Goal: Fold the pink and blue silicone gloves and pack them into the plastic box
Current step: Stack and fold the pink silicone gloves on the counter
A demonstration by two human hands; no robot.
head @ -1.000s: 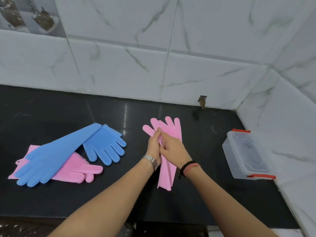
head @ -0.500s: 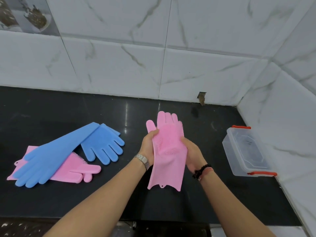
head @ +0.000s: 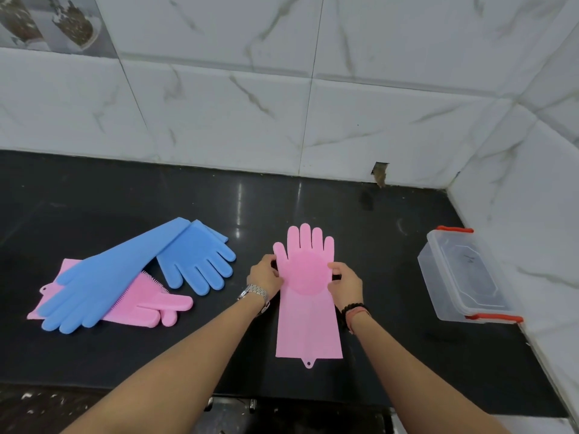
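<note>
Gloves are the job here, four in all, on a black worktop (head: 391, 277) that fills the middle of the frame under marble wall tiles.

Largest is the heap at lower left: a long blue glove (head: 103, 277) lies slantwise over a pink glove (head: 147, 303), whose bristles show along one edge, and a second blue glove (head: 197, 263) lies touching the long one's cuff, fingers spread toward lower right.

At centre lies the flat glove (head: 308, 308), palm up, cuff toward the bottom of the frame with a small hanging tab. The left hand (head: 264, 275) pinches its left edge beside the thumb, fingers curled onto the silicone; the right hand (head: 344, 278) pinches the right edge at palm height likewise.

At right, near the side wall, stands the box (head: 463, 277), clear with red clips; whether a lid is on it I cannot tell.

Judging by its drape, the silicone looks soft, light and floppy, with a grippy rather than slick surface, so it will probably spring open unless a fold is held down. The bristled palm looks thicker. Best hold seems to be the side edges or the cuff corners.
</note>
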